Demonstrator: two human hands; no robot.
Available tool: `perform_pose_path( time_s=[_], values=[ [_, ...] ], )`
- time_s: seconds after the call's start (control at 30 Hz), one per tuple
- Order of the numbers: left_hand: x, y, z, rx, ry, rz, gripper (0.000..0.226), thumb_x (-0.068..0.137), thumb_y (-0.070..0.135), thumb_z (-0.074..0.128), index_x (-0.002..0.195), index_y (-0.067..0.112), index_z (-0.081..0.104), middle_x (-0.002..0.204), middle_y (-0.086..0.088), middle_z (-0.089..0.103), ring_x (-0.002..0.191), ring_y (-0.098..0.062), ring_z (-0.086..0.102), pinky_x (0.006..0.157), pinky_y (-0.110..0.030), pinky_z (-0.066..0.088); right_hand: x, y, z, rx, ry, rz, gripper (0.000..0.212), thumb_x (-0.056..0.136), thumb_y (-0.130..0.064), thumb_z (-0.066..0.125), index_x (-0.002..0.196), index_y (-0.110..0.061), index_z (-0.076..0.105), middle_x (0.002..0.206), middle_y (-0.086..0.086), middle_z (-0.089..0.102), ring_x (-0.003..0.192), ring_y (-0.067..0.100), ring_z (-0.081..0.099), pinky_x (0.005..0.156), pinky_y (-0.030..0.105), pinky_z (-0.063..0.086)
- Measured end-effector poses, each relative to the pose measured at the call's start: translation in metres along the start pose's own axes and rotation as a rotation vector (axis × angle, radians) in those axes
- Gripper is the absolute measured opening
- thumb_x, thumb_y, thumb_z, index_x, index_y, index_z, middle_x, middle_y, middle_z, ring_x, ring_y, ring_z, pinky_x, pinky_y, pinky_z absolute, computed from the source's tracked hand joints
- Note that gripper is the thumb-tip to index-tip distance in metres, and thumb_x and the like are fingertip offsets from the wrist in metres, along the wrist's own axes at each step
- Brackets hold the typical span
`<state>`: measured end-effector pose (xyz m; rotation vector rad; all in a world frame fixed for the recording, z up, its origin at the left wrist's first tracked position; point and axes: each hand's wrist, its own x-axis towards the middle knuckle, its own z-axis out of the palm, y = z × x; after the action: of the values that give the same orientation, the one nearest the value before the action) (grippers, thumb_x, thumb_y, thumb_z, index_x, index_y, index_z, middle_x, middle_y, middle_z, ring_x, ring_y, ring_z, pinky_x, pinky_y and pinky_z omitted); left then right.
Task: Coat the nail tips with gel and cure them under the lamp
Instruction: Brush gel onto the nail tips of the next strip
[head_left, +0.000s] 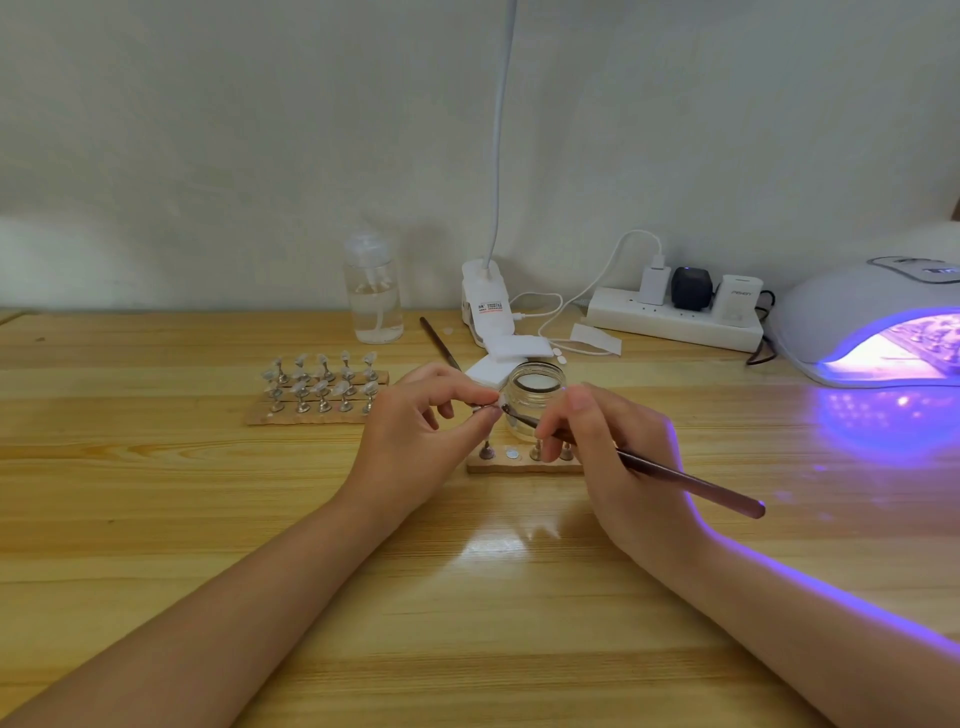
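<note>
Here, surroundings: a wooden bench (156, 519) carried everything, against a pale wall.
Lamp: the curing lamp (852, 317) sat at the 3 o'clock edge of the view, lit violet inside, its glow spilling onto the bench.
Far rack: a wooden rack (319, 392) of stands topped with nail tips lay at 10 o'clock from the hands, well apart from them.
Near strip: a short wooden strip (524, 462) with metal stands lay just beyond the hands, partly hidden behind the right one.
Jar: a small clear glass jar (535, 395) stood at 12 o'clock from the hands, right behind the fingertips.
Clutter behind: white pads (519, 347), a clear pump bottle (373, 296), a spare brush (439, 343), a clip lamp base (485, 306) and a power strip (675, 325) with plugs lined the back.
Arms: both forearms came in bare from 6 o'clock, angled inward so that the hands met near the centre.
Left hand (415, 431): thumb and forefinger pinched a small stand with a nail tip (485, 408), raised above the bench; the other fingers curled loosely.
Right hand (608, 452): fingers gripped a brush (675, 475) like a pen, its handle pointing to 4 o'clock and its bristle end touching the nail tip.
Obstruction: the pinching fingers hid most of the nail tip, so the gel on it could not be told.
</note>
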<state>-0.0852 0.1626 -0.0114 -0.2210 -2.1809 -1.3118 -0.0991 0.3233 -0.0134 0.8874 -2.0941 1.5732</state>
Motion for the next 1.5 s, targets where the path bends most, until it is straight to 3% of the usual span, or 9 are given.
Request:
perform_pose_path(
  time_s=[0.13,0.23,0.37,0.53,0.73,0.93,1.03,1.3,1.5],
  values=[
    [-0.0001,0.0000,0.0007,-0.001,0.003,-0.001,0.026,0.072,0.012,0.074,0.072,0.037,0.066,0.074,0.013,0.061,0.064,0.001,0.045,0.056,-0.011,0.035,-0.0006,0.0009,0.0011,0.121,0.021,-0.018,0.041,0.088,-0.038,0.033,0.061,-0.020,0.059,0.053,0.002,0.056,0.053,0.004,0.053,0.055,0.013,0.038],
    [-0.0004,0.0001,0.0006,-0.004,0.009,-0.006,0.027,0.072,0.011,0.074,0.071,0.037,0.066,0.073,0.014,0.061,0.064,0.001,0.045,0.056,-0.011,0.035,-0.0005,0.0003,0.0005,0.157,0.041,-0.030,0.038,0.088,-0.036,0.033,0.062,-0.022,0.057,0.050,-0.005,0.052,0.049,0.001,0.050,0.053,0.007,0.033],
    [-0.0004,0.0004,0.0006,-0.011,-0.001,-0.014,0.024,0.072,0.011,0.075,0.073,0.034,0.067,0.074,0.012,0.060,0.064,0.001,0.045,0.056,-0.011,0.035,0.0005,-0.0010,-0.0005,0.044,0.021,-0.021,0.036,0.088,-0.037,0.032,0.066,-0.023,0.055,0.059,0.000,0.056,0.053,0.001,0.050,0.053,0.009,0.034],
    [0.0000,0.0010,0.0007,-0.010,-0.007,-0.021,0.024,0.072,0.010,0.075,0.074,0.033,0.067,0.075,0.012,0.060,0.064,0.000,0.045,0.056,-0.012,0.035,0.0013,-0.0008,0.0009,0.006,-0.008,0.020,0.038,0.087,-0.042,0.032,0.070,-0.022,0.058,0.066,-0.002,0.059,0.061,0.006,0.055,0.056,0.022,0.044],
    [-0.0001,0.0020,0.0002,-0.009,-0.008,-0.025,0.028,0.071,0.010,0.074,0.072,0.036,0.066,0.074,0.013,0.060,0.065,0.001,0.045,0.056,-0.012,0.035,0.0006,0.0005,0.0006,0.006,-0.009,-0.001,0.035,0.088,-0.042,0.031,0.065,-0.030,0.055,0.065,-0.003,0.060,0.061,0.004,0.055,0.058,0.012,0.040],
    [0.0000,0.0019,0.0006,-0.010,-0.004,-0.030,0.028,0.072,0.010,0.075,0.072,0.036,0.066,0.074,0.014,0.060,0.065,0.000,0.045,0.055,-0.012,0.036,-0.0012,0.0023,0.0007,0.118,0.018,-0.022,0.041,0.088,-0.039,0.033,0.061,-0.023,0.059,0.057,0.005,0.058,0.055,0.007,0.055,0.056,0.019,0.043],
    [0.0000,0.0023,0.0004,-0.004,-0.004,-0.029,0.025,0.072,0.011,0.074,0.072,0.035,0.067,0.074,0.013,0.061,0.065,0.000,0.045,0.056,-0.012,0.036,-0.0004,0.0017,0.0010,0.167,0.054,-0.034,0.039,0.088,-0.036,0.034,0.061,-0.023,0.059,0.050,0.001,0.053,0.050,0.003,0.052,0.054,0.009,0.035],
    [-0.0007,0.0028,0.0003,-0.005,-0.011,-0.031,0.022,0.072,0.010,0.074,0.074,0.031,0.068,0.075,0.012,0.061,0.064,-0.001,0.045,0.056,-0.013,0.035,0.0019,0.0015,0.0004,0.026,0.006,0.004,0.036,0.089,-0.040,0.032,0.068,-0.025,0.057,0.066,-0.003,0.060,0.061,0.005,0.056,0.056,0.012,0.041],
    [-0.0003,0.0037,0.0003,-0.011,-0.017,-0.031,0.025,0.072,0.007,0.074,0.073,0.032,0.067,0.076,0.011,0.062,0.065,0.000,0.046,0.056,-0.013,0.035,0.0001,0.0020,0.0011,0.085,0.000,0.001,0.038,0.089,-0.040,0.033,0.066,-0.024,0.058,0.060,-0.002,0.059,0.058,0.001,0.053,0.057,0.010,0.038]
  ],
)
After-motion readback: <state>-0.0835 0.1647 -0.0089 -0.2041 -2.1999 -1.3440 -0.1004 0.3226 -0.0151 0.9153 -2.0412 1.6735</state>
